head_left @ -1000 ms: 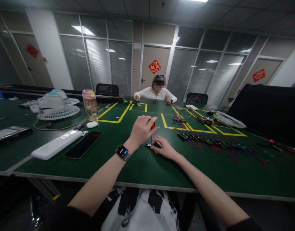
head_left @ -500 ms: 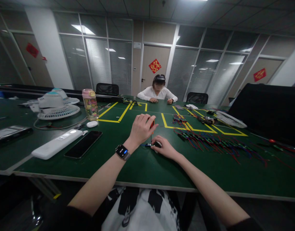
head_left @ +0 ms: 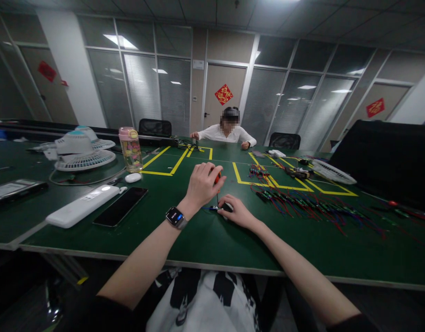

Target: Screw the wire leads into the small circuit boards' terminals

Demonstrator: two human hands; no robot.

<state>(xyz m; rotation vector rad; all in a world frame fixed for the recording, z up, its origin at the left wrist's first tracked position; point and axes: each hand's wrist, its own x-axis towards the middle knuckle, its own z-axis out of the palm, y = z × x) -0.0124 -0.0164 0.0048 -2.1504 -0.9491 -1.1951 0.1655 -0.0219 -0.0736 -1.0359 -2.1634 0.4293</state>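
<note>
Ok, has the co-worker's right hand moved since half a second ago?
Yes: the co-worker's right hand moved toward picture left, from below the door to past its left edge.

own hands (head_left: 205, 182): 2 | screwdriver (head_left: 218, 177): 1 | bottle (head_left: 130, 150): 1 | red diamonds (head_left: 224, 94): 3

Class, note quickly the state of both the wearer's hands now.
Left hand: closed around the red-handled screwdriver.
Right hand: partly curled at the small part; whether it grips cannot be told.
</note>
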